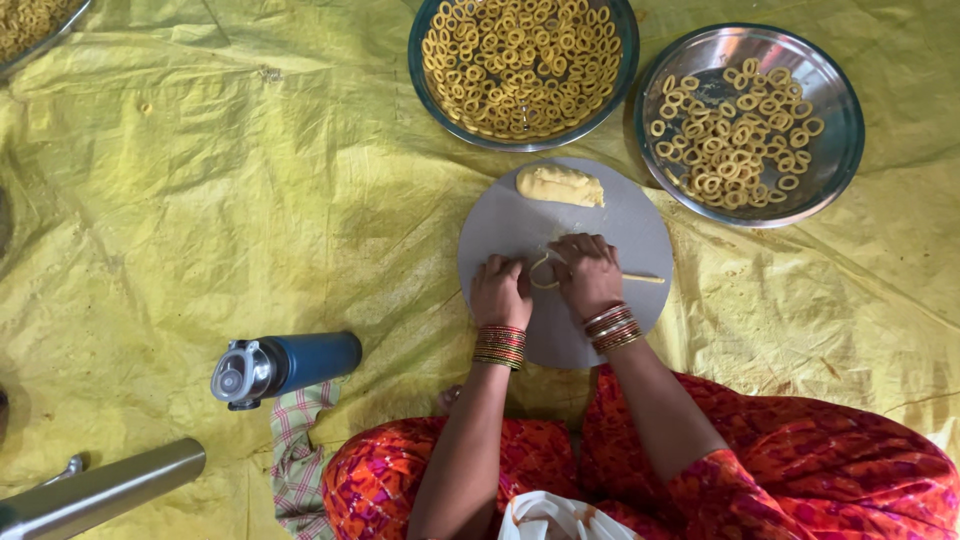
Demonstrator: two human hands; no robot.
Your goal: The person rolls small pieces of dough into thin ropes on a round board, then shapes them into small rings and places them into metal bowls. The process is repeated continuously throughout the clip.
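The left hand (500, 290) and the right hand (588, 273) rest close together on the near half of a round grey board (640, 225), fingers curled narrow. Between their fingertips they pinch a thin dough strip (545, 270) bent into a loop; its free tail runs straight out to the right toward the board's edge. A lump of dough (560, 185) lies near the far edge of the board, well apart from the hands, with bare board between.

Beyond the board, two round metal bowls sit side by side on the yellow sheet (200, 200): the left bowl (620, 30) is heaped with dough rings, the right bowl (850, 130) holds a thinner layer with bare metal showing at its right. Both rims come near the board's far edge.

To the left of the board the sheet is wide open and wrinkled. A blue bottle (300, 362) with a clear cap lies on its side near the left knee, touching a checked cloth (298, 450). A metal tube (100, 490) lies at the lower left corner. No labels can be made out.
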